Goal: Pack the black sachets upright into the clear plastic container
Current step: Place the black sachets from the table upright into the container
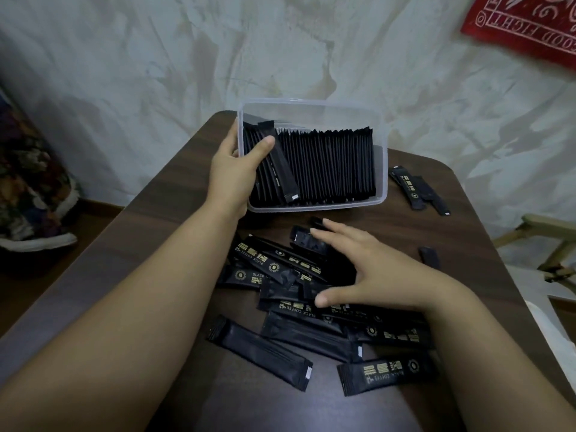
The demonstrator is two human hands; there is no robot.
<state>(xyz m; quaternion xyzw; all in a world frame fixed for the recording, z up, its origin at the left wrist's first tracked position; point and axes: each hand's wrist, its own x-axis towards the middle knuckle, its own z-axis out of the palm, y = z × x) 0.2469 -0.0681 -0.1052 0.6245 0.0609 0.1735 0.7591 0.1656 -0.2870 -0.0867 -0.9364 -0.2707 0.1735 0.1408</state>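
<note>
The clear plastic container (382, 169) stands at the far side of the dark wooden table, tipped toward me, with a long row of black sachets (330, 163) packed upright in it. My left hand (237, 163) grips the container's left wall, its thumb inside pressing one slanted sachet (282, 160) against the row. A loose pile of black sachets (280, 275) lies flat in front of the container. My right hand (364, 269) hovers over this pile with fingers spread and straight, touching the top sachets.
A few more sachets (417, 190) lie to the right of the container, and a single one (429, 257) sits near the table's right edge. A white cloth covers the wall behind. A wooden frame (548, 241) stands off the table's right side.
</note>
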